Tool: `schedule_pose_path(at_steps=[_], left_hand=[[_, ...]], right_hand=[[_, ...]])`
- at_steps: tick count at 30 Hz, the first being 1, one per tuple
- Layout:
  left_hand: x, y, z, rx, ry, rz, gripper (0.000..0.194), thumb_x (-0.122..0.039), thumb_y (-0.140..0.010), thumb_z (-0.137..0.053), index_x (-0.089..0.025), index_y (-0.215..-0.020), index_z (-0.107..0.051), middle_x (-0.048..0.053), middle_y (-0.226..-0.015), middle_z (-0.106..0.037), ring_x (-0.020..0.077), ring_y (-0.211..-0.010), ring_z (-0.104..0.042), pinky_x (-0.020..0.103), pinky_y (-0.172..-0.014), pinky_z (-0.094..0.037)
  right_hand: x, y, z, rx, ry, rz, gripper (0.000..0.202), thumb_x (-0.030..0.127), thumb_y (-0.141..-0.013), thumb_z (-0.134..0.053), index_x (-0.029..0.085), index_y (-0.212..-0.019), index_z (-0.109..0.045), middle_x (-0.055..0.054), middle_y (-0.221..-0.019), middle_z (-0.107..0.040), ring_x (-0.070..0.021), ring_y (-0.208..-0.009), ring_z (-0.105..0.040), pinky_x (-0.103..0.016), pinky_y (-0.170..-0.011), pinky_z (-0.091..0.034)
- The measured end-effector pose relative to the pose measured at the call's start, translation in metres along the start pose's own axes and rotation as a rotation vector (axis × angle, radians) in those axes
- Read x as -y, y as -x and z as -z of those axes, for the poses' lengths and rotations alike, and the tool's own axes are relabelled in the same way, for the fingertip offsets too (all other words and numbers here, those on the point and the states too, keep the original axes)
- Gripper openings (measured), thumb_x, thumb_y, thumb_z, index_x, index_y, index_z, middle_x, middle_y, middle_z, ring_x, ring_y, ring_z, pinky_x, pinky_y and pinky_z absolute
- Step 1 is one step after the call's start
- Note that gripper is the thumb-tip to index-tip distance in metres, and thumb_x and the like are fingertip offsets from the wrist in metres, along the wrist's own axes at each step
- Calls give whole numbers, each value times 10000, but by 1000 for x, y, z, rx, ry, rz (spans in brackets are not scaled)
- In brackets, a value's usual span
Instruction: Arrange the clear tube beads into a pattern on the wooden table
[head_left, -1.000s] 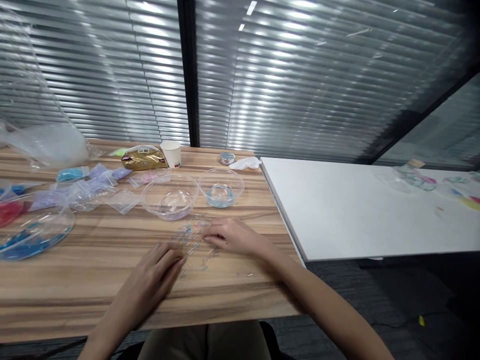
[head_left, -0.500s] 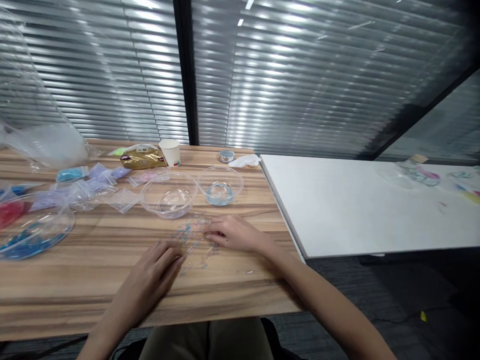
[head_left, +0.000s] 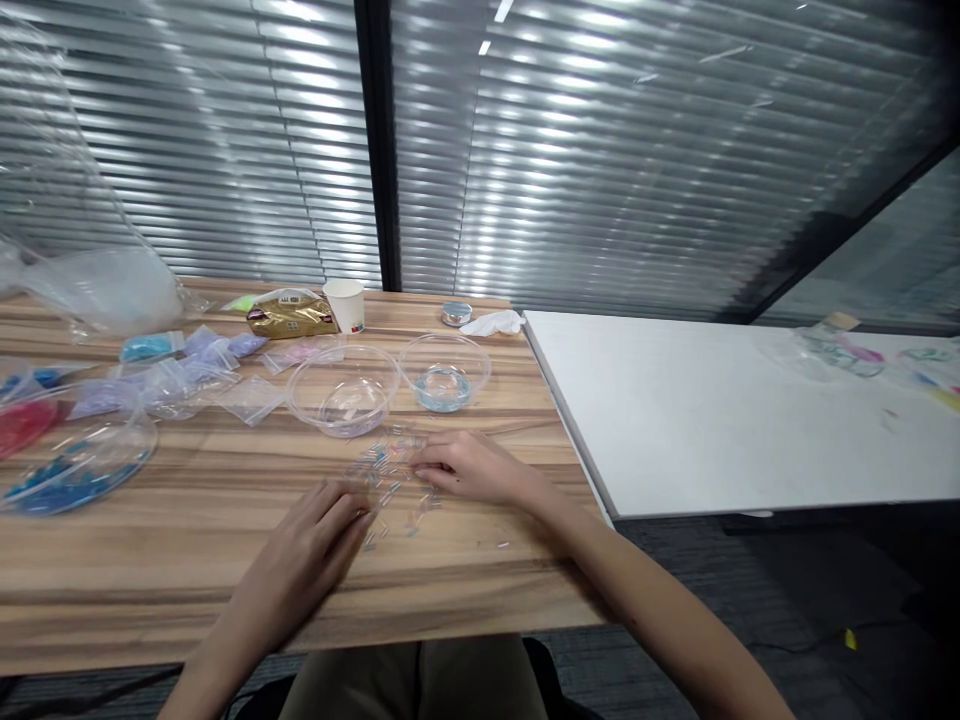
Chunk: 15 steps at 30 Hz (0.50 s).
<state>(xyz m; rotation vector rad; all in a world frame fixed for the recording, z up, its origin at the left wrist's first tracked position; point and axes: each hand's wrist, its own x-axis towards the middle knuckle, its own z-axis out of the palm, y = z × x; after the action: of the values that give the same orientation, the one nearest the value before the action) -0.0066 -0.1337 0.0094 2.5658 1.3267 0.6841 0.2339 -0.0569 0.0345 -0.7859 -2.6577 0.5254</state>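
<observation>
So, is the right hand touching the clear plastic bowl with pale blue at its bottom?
Apart. The head view shows it: a narrow strip of wood-grain tabletop separates the right hand from the clear plastic bowl behind it.

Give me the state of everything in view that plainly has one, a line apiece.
Beads: loose, scattered on the table.
Left bowl: upright, part-filled with blue.
Middle bowl: upright, contents hard to tell.
Right bowl: upright, pale blue at the bottom.
Paper cup: upright, inside hidden.
Gold packet: lying down.
Tissue: crumpled.
Purple bags: piled together.
Blinds: lowered.
</observation>
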Motion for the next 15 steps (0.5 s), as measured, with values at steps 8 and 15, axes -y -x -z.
schedule_pose_path(at_steps=[8, 15], left_hand=[[-3, -3, 3, -26, -9, -13, 284, -329, -978, -342, -199, -908, -584, 62, -949, -620, 217, -909, -584, 321, -809, -473], [-4, -3, 3, -7, 20, 5, 251, -323, -972, -366, -195, -897, -569, 57, -930, -600, 218, -903, -571, 328, -812, -457]], right_hand=[[-2, 0, -2, -14, -26, 14, 162, 163, -941, -489, 163, -979, -647, -36, -910, -661, -132, -787, -568, -217, -690, -370], [-6, 1, -2, 8, -43, -22, 176, 180, -941, -491, 166, -1003, -656, -45, -894, -658, -140, -772, -564, -221, -674, -362]])
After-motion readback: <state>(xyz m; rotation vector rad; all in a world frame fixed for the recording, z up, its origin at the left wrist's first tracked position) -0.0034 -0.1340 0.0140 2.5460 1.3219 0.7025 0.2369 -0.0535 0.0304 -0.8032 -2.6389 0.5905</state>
